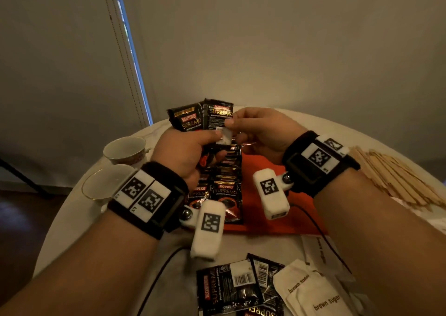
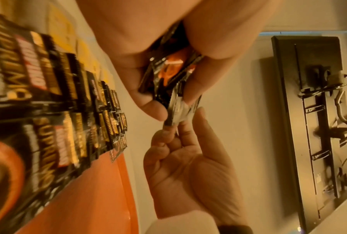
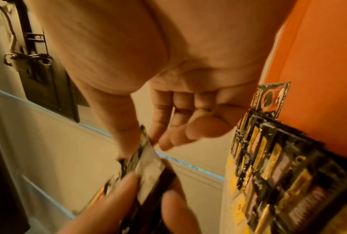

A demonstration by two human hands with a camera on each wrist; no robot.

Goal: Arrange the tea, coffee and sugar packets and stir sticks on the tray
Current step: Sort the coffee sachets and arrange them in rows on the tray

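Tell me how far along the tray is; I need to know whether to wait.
Partly done. Two overlapping rows of coffee packets already lie on the orange tray. In hand: the left hand grips a bunch of coffee packets while the right hand pinches one from it. Left: loose coffee packets, brown sugar packets and stir sticks lie on the table, off the tray.
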